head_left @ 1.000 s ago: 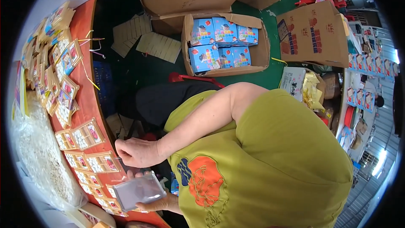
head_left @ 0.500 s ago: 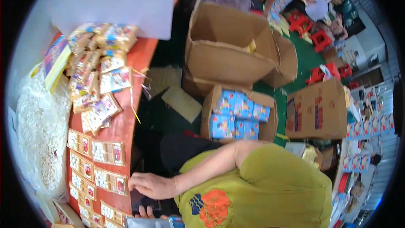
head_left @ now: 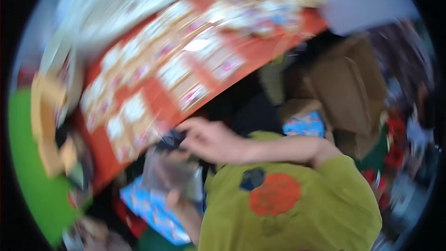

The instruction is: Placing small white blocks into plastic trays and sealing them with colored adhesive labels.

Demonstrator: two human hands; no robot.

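Since the earlier frame, the view swung; right hand (head_left: pixel 209 139) reached across the grey packet (head_left: pixel 173 173) the left hand (head_left: pixel 179 200) gripped, at seven o'clock; its own grip unclear in blur.

Head view, heavy motion blur. Right hand (head_left: pixel 209 139) reaches across the body, fingers at the top edge of a grey flat packet (head_left: pixel 172 174). Left hand (head_left: pixel 179 200) grips that packet from below. Above the hands: red table (head_left: pixel 158 97) covered with small card packets (head_left: pixel 186 69). Right of the hands: brown carton (head_left: pixel 348 88).
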